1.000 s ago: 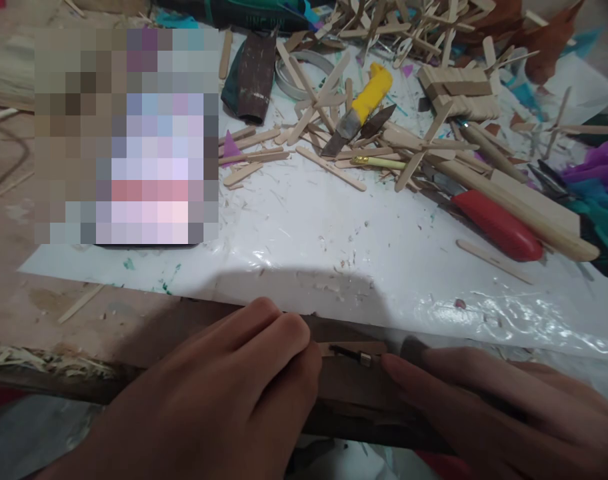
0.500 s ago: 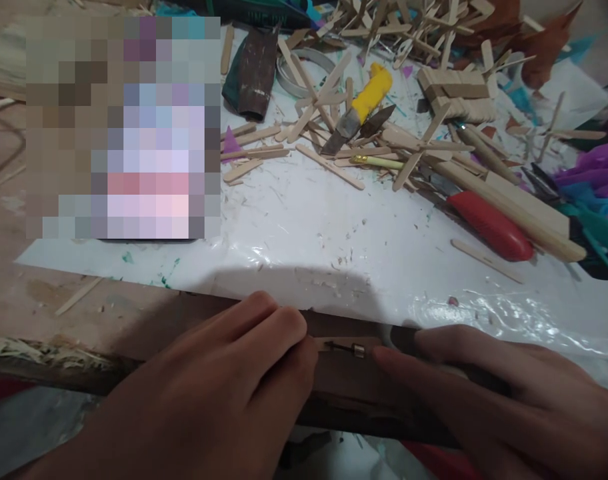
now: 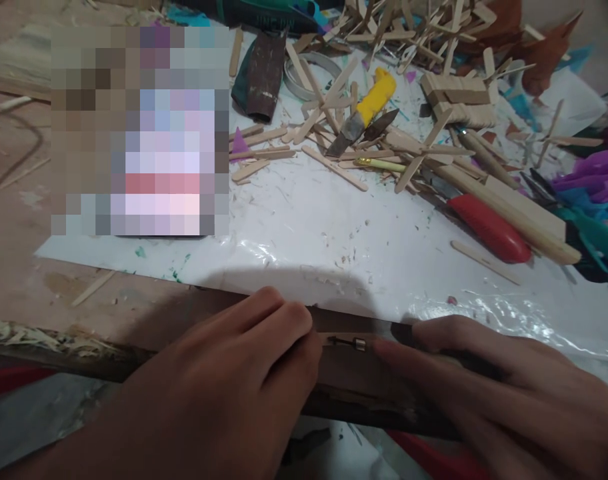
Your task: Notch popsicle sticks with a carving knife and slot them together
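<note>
At the near edge of the table, my left hand (image 3: 239, 373) is closed over one end of a flat wooden craft stick (image 3: 324, 339), pressing it down; its fingertips are hidden. My right hand (image 3: 479, 373) comes in from the right, fingers closed round a small tool (image 3: 360, 345). All that shows of this tool is a thin dark metal tip and a silvery collar; the hand covers its handle. The tip lies over the stick, close to my left fingers. Whether it pierces the wood I cannot tell.
White paper (image 3: 304, 227) covers much of the table. A yellow-handled knife (image 3: 369, 107), a red-handled cutter (image 3: 491, 227), a tape roll (image 3: 311, 73) and a bundle of craft sticks (image 3: 459, 99) lie behind my hands. Loose sticks are scattered around. A blurred-out patch hides the left side.
The view has shifted slightly, so the table items sit a little farther right. Both hands keep nearly the same places on the stick and the tool.
</note>
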{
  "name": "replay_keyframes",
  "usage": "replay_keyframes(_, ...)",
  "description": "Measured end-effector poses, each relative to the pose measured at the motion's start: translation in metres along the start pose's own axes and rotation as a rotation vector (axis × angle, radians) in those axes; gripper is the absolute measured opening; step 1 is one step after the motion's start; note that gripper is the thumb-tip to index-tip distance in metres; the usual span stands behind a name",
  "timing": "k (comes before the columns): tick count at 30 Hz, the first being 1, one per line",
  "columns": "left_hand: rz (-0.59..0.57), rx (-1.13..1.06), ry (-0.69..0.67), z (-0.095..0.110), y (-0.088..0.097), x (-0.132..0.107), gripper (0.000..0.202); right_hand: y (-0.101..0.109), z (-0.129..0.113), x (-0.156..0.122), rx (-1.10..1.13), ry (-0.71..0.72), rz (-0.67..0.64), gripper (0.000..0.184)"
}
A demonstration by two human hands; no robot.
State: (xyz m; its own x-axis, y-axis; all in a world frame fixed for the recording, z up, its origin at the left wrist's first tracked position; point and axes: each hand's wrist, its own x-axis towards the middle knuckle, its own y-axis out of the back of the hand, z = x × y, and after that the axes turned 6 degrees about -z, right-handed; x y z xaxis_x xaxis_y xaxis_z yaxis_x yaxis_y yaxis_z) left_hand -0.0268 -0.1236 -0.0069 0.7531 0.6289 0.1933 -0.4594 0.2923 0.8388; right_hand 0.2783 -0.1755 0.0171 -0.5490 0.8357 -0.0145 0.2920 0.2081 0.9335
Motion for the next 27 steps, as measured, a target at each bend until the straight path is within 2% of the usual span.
replay_keyframes(6,0.013,0.012,0.018,0.001,-0.003,0.001,0.042,0.004,0.004,0.004,0.005,-0.021,0.023,0.056)
replay_keyframes(12,0.042,0.012,0.033,0.0,-0.005,0.002,0.045,0.004,0.007,0.012,-0.033,0.033,0.014,0.051)
replay_keyframes(18,0.025,-0.006,0.046,0.002,-0.003,-0.001,0.046,0.013,0.01,0.021,-0.079,0.109,-0.06,0.044)
replay_keyframes(24,0.019,-0.013,0.078,0.003,-0.004,0.0,0.044,0.016,0.01,0.012,-0.001,0.072,-0.139,0.054)
replay_keyframes(27,0.043,-0.025,0.1,0.003,-0.006,0.0,0.045,0.014,0.009,0.011,-0.019,0.053,-0.07,0.049)
